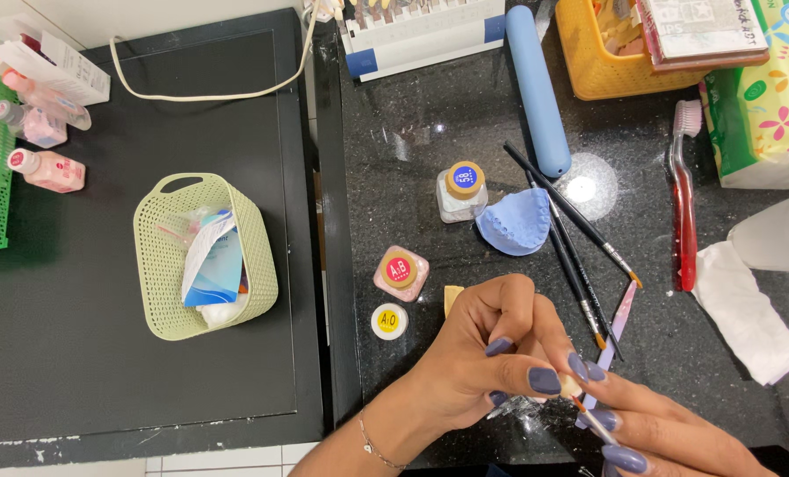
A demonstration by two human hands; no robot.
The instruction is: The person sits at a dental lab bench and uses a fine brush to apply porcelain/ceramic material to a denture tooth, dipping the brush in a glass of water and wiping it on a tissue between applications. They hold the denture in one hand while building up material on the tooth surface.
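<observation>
My left hand [487, 353] pinches a small pale tooth-like piece [571, 385] between thumb and fingers low on the black speckled counter. From the lower right, my right hand [659, 433] holds a thin brush [596, 422] whose orange-ferruled tip meets that piece. Both hands have blue-grey nails. Just beyond my left hand stand a small pink jar [401, 272], a little white jar with a yellow lid [389, 321] and a small tan block [453, 299].
Thin dark brushes [575, 230] lie fanned by a blue dish [513, 221], a small bottle [461, 190] and a blue cylinder [537, 88]. A red toothbrush [682, 212], white tissue [747, 314], orange basket [597, 53] sit right; a green basket [204, 256] and pink bottles [45, 168] left.
</observation>
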